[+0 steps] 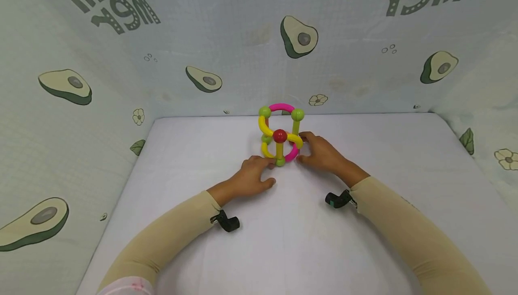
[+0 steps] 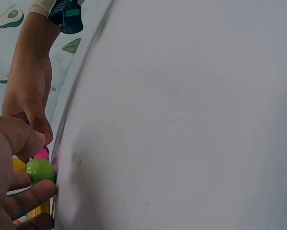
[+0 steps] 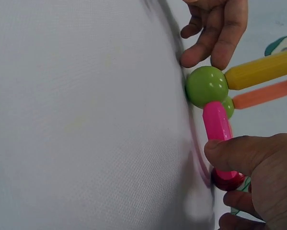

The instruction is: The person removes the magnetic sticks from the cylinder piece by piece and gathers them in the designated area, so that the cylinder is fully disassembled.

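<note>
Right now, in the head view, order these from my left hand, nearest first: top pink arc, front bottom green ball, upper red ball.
1. Front bottom green ball: beside the left hand.
2. Upper red ball: above it, atop the front post.
3. Top pink arc: at the rear.

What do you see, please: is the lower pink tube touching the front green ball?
Touching. The right wrist view shows the lower pink tube meeting the front green ball end-on, with no gap.
</note>
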